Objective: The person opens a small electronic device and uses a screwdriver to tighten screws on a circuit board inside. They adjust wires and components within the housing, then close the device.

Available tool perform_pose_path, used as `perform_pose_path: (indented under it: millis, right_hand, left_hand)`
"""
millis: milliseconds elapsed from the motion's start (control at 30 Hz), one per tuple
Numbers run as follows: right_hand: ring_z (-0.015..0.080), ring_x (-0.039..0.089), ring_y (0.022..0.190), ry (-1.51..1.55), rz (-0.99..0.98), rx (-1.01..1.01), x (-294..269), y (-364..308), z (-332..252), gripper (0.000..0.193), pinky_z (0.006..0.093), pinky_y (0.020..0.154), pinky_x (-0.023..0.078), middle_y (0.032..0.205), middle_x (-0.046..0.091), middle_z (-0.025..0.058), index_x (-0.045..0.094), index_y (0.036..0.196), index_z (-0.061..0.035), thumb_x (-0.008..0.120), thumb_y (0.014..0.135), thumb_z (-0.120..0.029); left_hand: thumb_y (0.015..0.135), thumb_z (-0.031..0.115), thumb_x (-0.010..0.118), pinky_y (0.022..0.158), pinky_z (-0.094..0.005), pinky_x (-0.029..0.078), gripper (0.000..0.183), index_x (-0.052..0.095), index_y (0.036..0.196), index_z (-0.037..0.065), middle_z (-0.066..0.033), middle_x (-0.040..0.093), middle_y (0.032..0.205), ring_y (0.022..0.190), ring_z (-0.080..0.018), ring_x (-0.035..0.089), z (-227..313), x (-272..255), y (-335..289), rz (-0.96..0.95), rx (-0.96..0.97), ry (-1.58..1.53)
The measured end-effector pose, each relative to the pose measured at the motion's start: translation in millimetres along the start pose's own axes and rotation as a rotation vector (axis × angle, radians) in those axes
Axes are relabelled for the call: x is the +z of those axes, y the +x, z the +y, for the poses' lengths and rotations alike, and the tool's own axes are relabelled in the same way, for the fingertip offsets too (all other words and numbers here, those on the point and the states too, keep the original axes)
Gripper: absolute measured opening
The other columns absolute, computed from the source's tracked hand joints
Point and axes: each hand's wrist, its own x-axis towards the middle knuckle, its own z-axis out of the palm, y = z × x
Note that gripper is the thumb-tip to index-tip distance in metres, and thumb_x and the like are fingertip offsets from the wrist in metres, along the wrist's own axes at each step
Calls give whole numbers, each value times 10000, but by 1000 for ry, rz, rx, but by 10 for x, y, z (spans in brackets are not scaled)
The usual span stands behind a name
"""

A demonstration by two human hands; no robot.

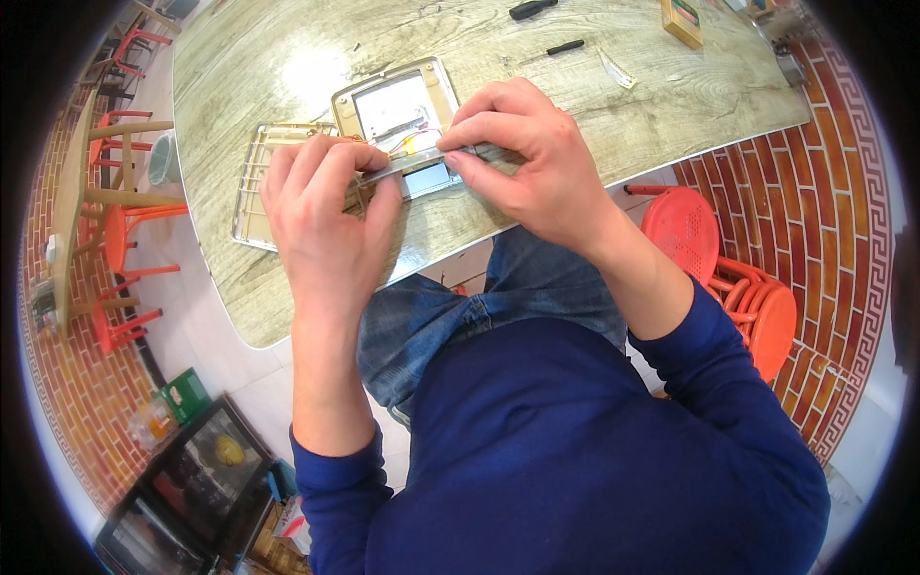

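Left hand [331, 196] and right hand [525, 153] pinch a thin panel [414, 162] by its ends, table's [661, 120] near side; apparently aligning it, next move likely wants level handling, wires [401, 147] slack.

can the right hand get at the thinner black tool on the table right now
Probably yes: nothing seems to stand between the right hand and the thinner black tool, though the hand's fingers appear to be pinching a thin strip and would need to release it.
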Motion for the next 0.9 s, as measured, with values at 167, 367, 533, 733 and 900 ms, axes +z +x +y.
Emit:
perform_pose_path:
  millis: [167, 367, 533, 733, 900]
  right_hand:
    - [292, 729, 1113, -53, -10, -34, -2, -56, -35, 139, 424, 963, 603, 1119, 793, 57, 886, 1064, -80, 908, 929, -54]
    - [311, 724, 1094, -123, -9, -98, -7, -94, -68, 144, 443, 950, 616, 1122, 783, 59, 863, 1055, -75, 914, 920, -82]
    - [310, 747, 1067, -134, -13, -100, -20, -107, -83, 206, 428, 925, 611, 1173, 802, 77, 863, 1094, -60, 926, 903, -14]
    - [315, 770, 1082, -107, -37, -24, -29, -76, -109, 273, 419, 904, 621, 1216, 819, 99, 867, 1140, -52, 936, 892, 37]
    - [315, 778, 1105, -18, -30, 82, -26, -39, -115, 273, 418, 934, 643, 1220, 815, 114, 861, 1171, -48, 921, 914, 23]
  left_hand:
    - [847, 77, 946, 1048, -462, 539, 221, 815, 1024, 86, -52, 816, 1093, 1106, -311, 716, 19, -74, -45, -49, 21, 5]
    - [878, 194, 988, 1128, -491, 482, 283, 848, 1109, 110, -34, 815, 1157, 1181, -307, 692, -2, -135, -142, -91, 24, -17]
    - [891, 135, 977, 1165, -518, 489, 267, 855, 1127, 107, -32, 833, 1179, 1192, -321, 704, -42, -134, -191, -68, 38, -47]
    - [874, 108, 995, 1274, -611, 474, 286, 853, 1122, 116, -28, 840, 1166, 1172, -324, 724, -46, -129, -189, -63, -1, -73]
    - [887, 111, 998, 1284, -626, 465, 281, 847, 1125, 113, -37, 847, 1170, 1184, -326, 735, -56, -122, -156, -51, -36, -110]
